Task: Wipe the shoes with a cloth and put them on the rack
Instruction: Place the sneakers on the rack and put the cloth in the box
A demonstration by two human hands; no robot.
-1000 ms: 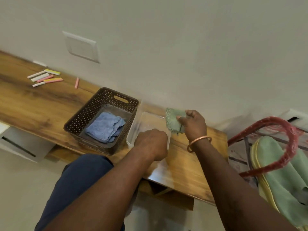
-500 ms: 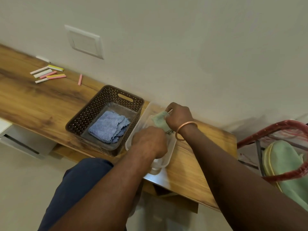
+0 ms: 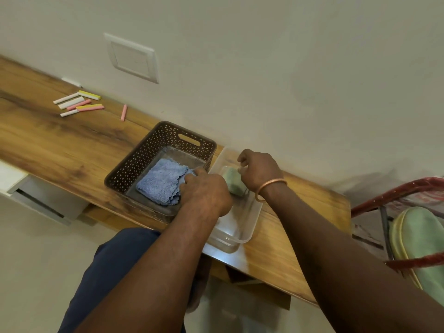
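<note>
Landmark: clear plastic tub (image 3: pixel 242 230), standing at the near edge of the wooden desk (image 3: pixel 60 150).

Left hand (image 3: pixel 206 192): over the tub's left rim, fingers curled at the edge of the blue cloth; whether the grip holds anything cannot be told.

Inside the tub, far half: green cloth (image 3: pixel 234 180), bunched, pinched in the closed grip of the right hand (image 3: pixel 258 168), which wears a copper bangle (image 3: pixel 270 188).

Touching the tub's left side: brown perforated basket (image 3: pixel 153 152), holding one folded blue cloth (image 3: pixel 162 180).

Right of the tub, off the desk: red rack (image 3: pixel 394 195) with a green shoe (image 3: pixel 425 239) on it.

Far left of the tub, beyond the basket: loose chalk sticks (image 3: pixel 79 103) on the desk.
</note>
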